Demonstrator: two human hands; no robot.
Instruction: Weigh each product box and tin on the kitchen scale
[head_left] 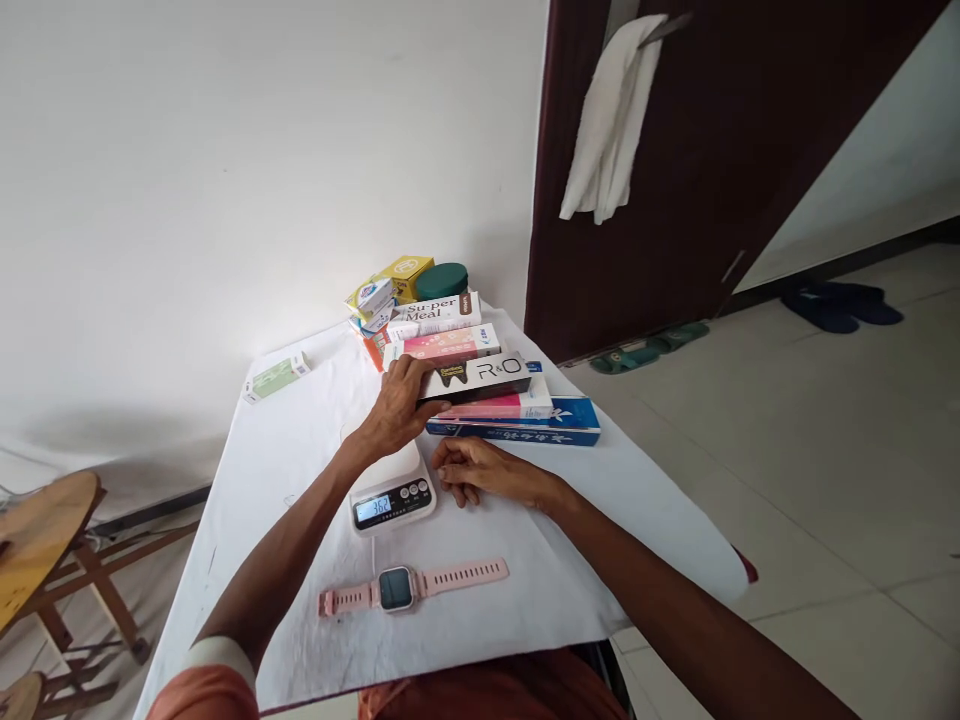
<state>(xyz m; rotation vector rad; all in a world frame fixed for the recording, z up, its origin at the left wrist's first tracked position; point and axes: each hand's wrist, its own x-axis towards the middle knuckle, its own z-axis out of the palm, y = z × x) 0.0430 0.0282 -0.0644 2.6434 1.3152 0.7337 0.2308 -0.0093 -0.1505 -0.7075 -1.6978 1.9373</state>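
Note:
My left hand (401, 405) grips the left end of a black and white toothpaste box (480, 377) marked R&O. That box is held over a pile with a pink and white box (502, 405) and a blue box (525, 425). Just in front, a white digital kitchen scale (394, 498) shows what looks like 362 on its lit display; its plate is partly hidden by my left hand and forearm. My right hand (476, 468) rests beside the scale's right edge, fingers loosely curled and apart, with nothing seen in them. A pink-strapped smartwatch (396, 588) lies nearer me.
Behind the pile are a Su-per Meal box (442, 313), another pink box (450, 345), a green-lidded jar (442, 281) and yellow boxes (405, 275). A green and white box (276, 378) lies at the table's left edge. A wooden stool (49, 540) stands left of the white-covered table (300, 500).

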